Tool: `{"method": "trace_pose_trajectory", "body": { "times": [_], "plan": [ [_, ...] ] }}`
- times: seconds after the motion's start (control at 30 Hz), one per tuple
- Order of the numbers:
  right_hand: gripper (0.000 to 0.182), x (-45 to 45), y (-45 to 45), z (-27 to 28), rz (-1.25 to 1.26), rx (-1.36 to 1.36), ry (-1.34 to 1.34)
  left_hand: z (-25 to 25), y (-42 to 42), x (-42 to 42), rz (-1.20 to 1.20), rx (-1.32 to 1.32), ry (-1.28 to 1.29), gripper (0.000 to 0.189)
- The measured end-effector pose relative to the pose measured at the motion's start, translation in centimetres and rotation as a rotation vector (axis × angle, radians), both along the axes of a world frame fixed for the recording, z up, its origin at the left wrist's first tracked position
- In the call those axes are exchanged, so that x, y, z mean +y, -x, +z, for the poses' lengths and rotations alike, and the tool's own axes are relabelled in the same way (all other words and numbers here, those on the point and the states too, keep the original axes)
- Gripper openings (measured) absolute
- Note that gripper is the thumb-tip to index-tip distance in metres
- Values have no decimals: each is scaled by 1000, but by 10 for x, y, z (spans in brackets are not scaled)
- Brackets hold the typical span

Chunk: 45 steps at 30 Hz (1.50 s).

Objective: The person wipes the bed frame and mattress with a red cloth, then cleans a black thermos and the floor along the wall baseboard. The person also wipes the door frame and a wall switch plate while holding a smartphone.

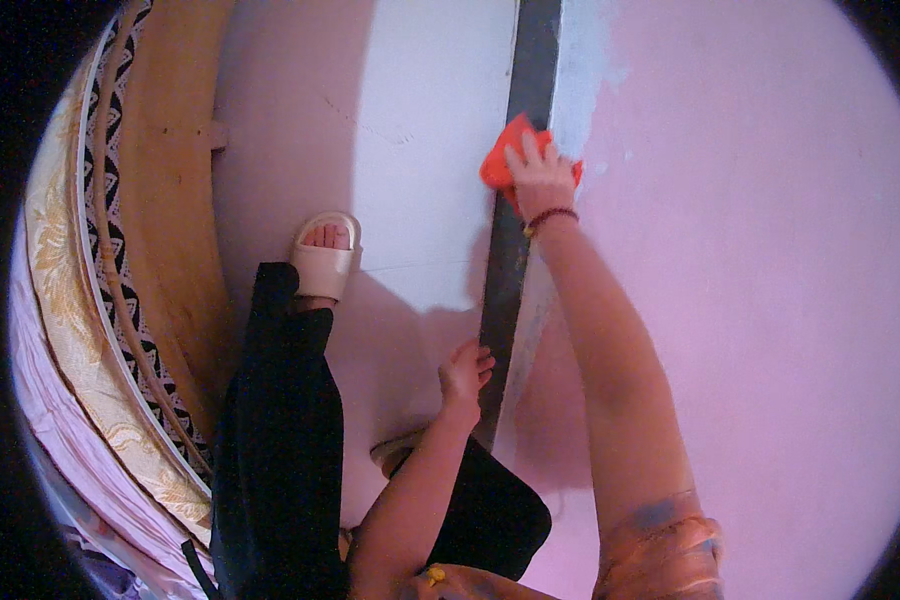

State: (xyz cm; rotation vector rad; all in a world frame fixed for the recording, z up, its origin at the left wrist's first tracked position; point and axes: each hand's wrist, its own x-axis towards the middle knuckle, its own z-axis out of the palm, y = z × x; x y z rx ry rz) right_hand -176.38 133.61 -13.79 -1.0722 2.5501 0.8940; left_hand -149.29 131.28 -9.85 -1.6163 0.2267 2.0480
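My right hand (544,176) presses a bright orange-red cloth (499,163) against the dark baseboard strip (534,67), which runs along the foot of the pink wall (735,225). A dark red bracelet circles that wrist. Lower down, my left hand (466,371) is near the strip's floor-side edge with its fingers slightly bent; nothing shows in it, and whether it touches the strip is unclear. Pale blue-white patches (581,82) mark the wall just above the strip.
Light floor (427,150) lies left of the strip, partly in shadow. My foot in a cream slide sandal (324,271) stands there, and my other dark-trousered knee (502,517) is bent near the wall. At the far left is a wooden bed side (172,172) with patterned bedding (64,255).
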Motion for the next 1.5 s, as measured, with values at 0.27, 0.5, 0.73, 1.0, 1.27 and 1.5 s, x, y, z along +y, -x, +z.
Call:
{"method": "trace_pose_trajectory", "body": {
  "times": [0.27, 0.5, 0.73, 1.0, 1.27, 1.5],
  "plan": [
    [43, 46, -140, -19, -172, -345, -244, 33, 33, -2, 105, -110, 267, 24],
    [47, 73, -205, 49, -180, -515, -226, 138, 115, -53, 329, 390, 224, 21],
    [53, -39, -98, 138, -570, -297, 298, 201, 229, -103, -636, 1539, 800, 30],
    [27, -40, -65, 43, 93, -216, 294, 110, 246, -308, -1995, 1259, 1349, 31],
    [26, -13, 21, -45, 120, -412, -97, 98, 294, -318, -1667, 1495, 1540, 30],
    [28, -124, 263, 5, 292, 185, 114, 103, 281, -348, -1953, 1335, 1562, 26]
  ]
}}
